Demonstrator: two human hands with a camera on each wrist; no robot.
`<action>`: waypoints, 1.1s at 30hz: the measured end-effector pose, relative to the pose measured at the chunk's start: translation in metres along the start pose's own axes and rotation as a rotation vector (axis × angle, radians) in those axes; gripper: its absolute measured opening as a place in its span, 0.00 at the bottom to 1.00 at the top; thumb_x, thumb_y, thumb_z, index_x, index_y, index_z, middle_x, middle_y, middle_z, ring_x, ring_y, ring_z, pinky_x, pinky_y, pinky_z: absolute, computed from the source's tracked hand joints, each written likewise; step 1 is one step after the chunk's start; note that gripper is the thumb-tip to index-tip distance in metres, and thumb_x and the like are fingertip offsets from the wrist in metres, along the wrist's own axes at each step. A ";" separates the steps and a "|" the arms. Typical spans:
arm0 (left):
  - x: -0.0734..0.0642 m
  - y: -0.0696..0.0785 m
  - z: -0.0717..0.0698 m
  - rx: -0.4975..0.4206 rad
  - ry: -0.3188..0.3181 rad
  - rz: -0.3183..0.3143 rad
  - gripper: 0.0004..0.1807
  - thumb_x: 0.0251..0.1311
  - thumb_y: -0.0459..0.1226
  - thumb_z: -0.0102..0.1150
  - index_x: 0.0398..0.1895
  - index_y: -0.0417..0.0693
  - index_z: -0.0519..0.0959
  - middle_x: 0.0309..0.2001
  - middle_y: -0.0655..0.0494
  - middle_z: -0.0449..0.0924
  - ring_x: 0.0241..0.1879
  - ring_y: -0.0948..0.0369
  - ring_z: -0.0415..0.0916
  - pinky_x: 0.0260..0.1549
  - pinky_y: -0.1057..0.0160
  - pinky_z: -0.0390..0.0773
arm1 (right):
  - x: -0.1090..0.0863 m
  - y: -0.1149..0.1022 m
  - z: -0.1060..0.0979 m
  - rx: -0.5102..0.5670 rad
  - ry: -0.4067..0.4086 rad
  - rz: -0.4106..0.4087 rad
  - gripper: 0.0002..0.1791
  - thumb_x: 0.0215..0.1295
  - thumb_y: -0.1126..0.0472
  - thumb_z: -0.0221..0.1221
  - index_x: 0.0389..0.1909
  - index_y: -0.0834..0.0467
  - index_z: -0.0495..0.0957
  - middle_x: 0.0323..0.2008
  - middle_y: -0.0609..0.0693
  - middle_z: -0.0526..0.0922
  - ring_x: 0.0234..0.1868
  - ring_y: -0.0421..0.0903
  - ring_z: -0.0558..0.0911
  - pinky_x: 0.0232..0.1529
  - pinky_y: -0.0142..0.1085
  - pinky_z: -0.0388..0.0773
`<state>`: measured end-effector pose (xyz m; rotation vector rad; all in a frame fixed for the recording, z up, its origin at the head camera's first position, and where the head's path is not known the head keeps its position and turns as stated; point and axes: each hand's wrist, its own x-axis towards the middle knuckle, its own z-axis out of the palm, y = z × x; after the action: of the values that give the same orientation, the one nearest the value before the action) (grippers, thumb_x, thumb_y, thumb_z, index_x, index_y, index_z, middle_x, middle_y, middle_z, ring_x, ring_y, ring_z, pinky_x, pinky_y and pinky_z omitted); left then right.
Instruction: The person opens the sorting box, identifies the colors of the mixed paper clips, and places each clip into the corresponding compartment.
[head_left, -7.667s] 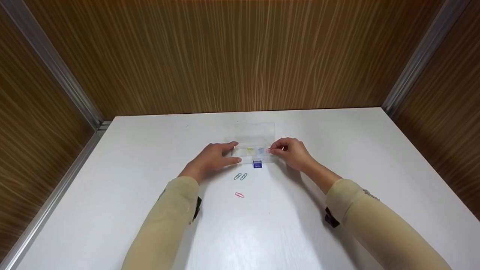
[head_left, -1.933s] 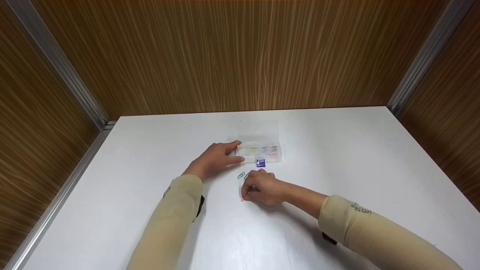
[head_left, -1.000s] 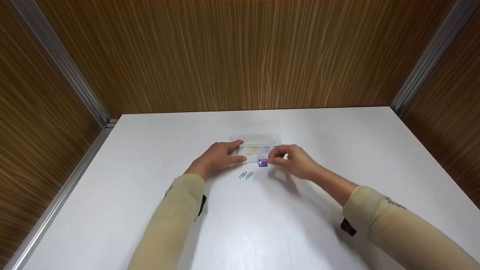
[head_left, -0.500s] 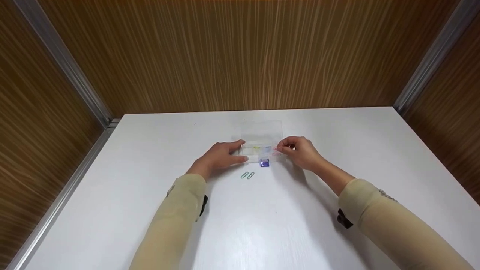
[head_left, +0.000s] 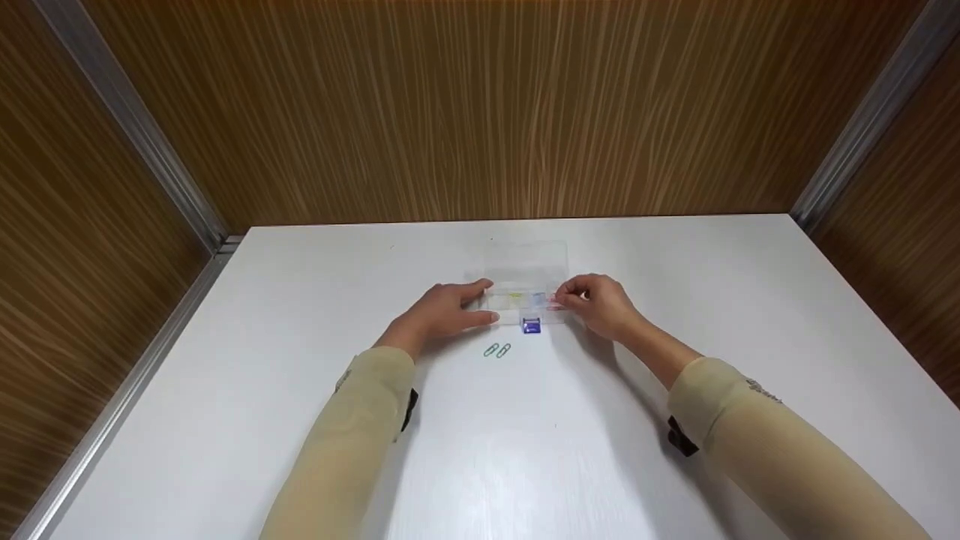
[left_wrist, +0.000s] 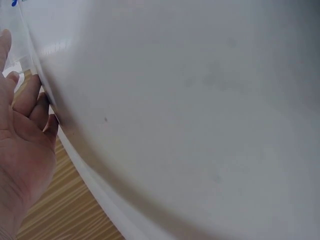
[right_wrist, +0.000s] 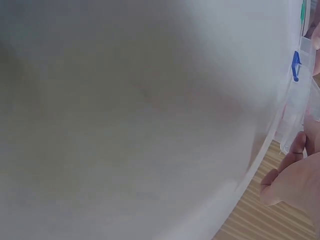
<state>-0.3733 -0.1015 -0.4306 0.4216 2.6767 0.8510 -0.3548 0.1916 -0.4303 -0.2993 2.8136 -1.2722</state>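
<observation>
A small clear plastic box (head_left: 507,317) with compartments lies on the table, its clear lid (head_left: 525,259) folded back. A blue latch (head_left: 532,325) hangs at its front. My left hand (head_left: 442,311) holds the box's left end between thumb and fingers. At the right end my right hand (head_left: 602,306) pinches a red paper clip (head_left: 553,298) over the back compartment, the fingertips hiding part of it. Something yellow (head_left: 514,296) and something pale blue (head_left: 538,299) lie in other compartments. The right wrist view shows the box (right_wrist: 298,102) edge-on beside the fingers.
Two green paper clips, one on the left (head_left: 491,350) and one on the right (head_left: 504,350), lie on the white table (head_left: 480,450) in front of the box. Wood-grained panels (head_left: 480,112) enclose the table at the back and sides.
My right hand went from the box to the table, picked up the red paper clip lying there and brought it back to the box's right end. The left hand stays on the box.
</observation>
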 end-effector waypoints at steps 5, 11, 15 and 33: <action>0.001 0.001 0.001 0.003 -0.002 -0.014 0.43 0.66 0.64 0.65 0.83 0.73 0.63 0.81 0.62 0.63 0.81 0.56 0.55 0.79 0.50 0.55 | 0.000 0.002 -0.001 -0.010 0.001 0.006 0.08 0.78 0.64 0.61 0.47 0.63 0.87 0.43 0.54 0.83 0.45 0.51 0.74 0.43 0.40 0.69; 0.003 0.001 0.002 -0.001 -0.006 -0.027 0.43 0.66 0.65 0.65 0.83 0.75 0.63 0.81 0.63 0.63 0.81 0.57 0.55 0.79 0.50 0.55 | -0.005 -0.002 -0.004 0.053 0.027 0.009 0.11 0.78 0.63 0.60 0.55 0.62 0.84 0.45 0.55 0.80 0.50 0.52 0.73 0.50 0.42 0.69; 0.002 0.002 0.002 -0.003 -0.005 -0.028 0.43 0.66 0.65 0.65 0.83 0.75 0.62 0.81 0.63 0.62 0.82 0.56 0.54 0.79 0.49 0.55 | -0.013 -0.010 -0.002 0.100 0.038 -0.026 0.13 0.77 0.63 0.62 0.57 0.62 0.83 0.44 0.54 0.79 0.51 0.53 0.73 0.52 0.43 0.69; 0.006 0.004 -0.002 0.076 0.003 0.067 0.42 0.69 0.63 0.63 0.83 0.68 0.64 0.80 0.59 0.65 0.80 0.55 0.58 0.79 0.51 0.56 | -0.031 -0.029 0.042 0.168 -0.275 -0.223 0.10 0.73 0.66 0.66 0.51 0.62 0.86 0.33 0.48 0.82 0.37 0.45 0.77 0.40 0.31 0.74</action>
<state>-0.3792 -0.0972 -0.4281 0.5316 2.7179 0.7703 -0.3149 0.1476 -0.4376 -0.7354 2.4801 -1.3751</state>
